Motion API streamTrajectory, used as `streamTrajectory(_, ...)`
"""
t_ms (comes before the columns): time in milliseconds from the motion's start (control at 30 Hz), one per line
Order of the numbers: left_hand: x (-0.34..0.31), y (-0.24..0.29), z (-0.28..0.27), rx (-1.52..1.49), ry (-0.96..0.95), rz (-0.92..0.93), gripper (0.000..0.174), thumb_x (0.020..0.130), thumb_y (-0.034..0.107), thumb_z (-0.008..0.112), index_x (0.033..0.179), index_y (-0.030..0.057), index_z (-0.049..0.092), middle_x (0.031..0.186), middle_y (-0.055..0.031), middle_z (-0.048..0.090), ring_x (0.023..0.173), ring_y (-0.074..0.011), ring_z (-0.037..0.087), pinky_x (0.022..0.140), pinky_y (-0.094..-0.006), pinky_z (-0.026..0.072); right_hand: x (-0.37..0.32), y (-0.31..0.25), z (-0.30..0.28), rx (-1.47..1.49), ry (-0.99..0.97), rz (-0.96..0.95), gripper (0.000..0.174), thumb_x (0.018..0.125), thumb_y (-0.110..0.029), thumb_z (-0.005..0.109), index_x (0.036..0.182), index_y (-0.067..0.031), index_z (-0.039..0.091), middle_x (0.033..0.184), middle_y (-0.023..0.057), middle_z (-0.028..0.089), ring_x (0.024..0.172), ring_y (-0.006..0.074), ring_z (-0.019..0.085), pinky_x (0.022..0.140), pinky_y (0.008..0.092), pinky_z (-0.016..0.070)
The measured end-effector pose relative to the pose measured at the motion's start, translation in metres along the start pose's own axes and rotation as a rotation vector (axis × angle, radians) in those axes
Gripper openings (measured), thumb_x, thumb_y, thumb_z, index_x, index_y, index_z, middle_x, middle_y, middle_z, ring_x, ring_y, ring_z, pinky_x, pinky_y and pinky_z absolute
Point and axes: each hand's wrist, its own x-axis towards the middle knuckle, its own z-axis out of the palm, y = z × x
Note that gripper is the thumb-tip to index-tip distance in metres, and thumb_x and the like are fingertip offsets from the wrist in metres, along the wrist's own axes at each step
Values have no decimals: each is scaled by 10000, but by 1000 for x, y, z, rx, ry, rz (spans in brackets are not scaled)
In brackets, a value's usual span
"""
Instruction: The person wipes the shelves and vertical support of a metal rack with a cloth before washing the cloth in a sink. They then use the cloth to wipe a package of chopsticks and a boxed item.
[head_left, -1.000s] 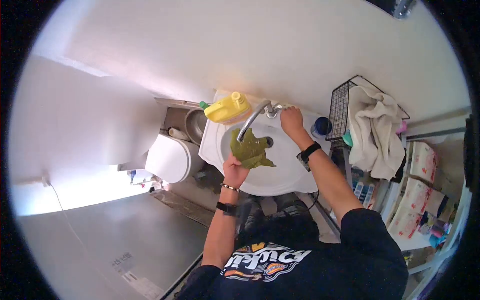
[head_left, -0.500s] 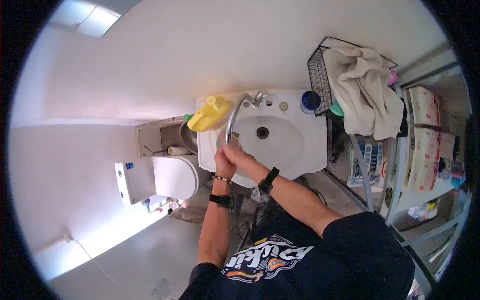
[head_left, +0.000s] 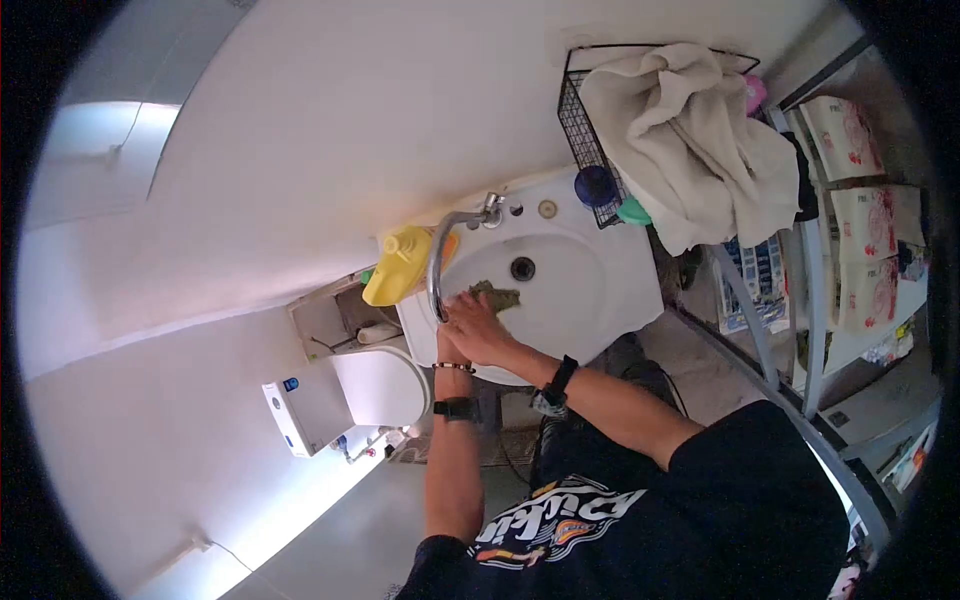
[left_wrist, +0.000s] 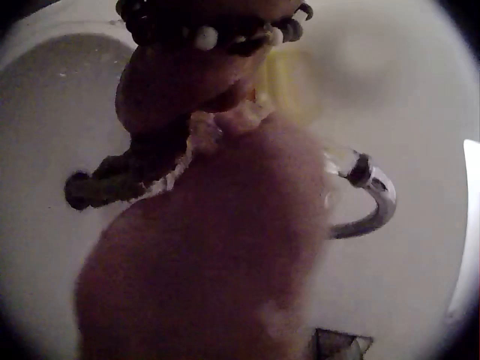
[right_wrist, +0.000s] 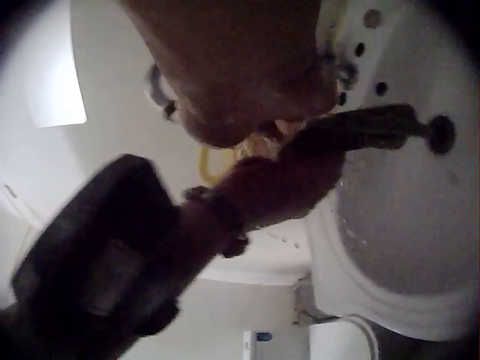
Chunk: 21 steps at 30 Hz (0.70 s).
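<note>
The left hand holds a ragged green piece, a leaf or a cloth, over the washbasin. In the right wrist view the same hand grips one end of the dark green piece. The right hand lies over the left one beneath the curved faucet, its fingers reaching forward. In the left wrist view the right hand fills the middle and hides part of the green piece. How its fingertips touch the piece is hidden.
A yellow jug stands left of the faucet. At the basin's back right are a blue jar and a wire basket with a beige towel. The toilet is at the left, metal shelving at the right.
The right hand has come from the faucet handle to the left hand and stays there. The green piece, spread out earlier, now shows smaller between the hands. The head view has shifted.
</note>
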Motion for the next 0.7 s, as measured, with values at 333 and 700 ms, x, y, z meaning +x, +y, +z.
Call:
streamTrajectory(333, -1, 6, 28, -461, 108, -65, 378, 896, 274, 435, 1136, -5, 526, 1184, -145, 550, 1103, -280, 511, 1012, -410, 361, 19, 66, 53, 683, 287, 277, 531, 865, -410, 494, 1200, 0, 527, 1188, 261, 515, 1117, 382, 458, 928, 430, 381)
streamTrajectory(700, -18, -6, 29, -522, 144, -265, 342, 950, 232, 369, 1206, 42, 492, 1232, -124, 526, 1144, -256, 487, 1010, -408, 372, 28, 45, 56, 408, 459, 477, 272, 868, -253, 477, 822, 5, 550, 909, 203, 588, 793, 361, 588, 674, 456, 456)
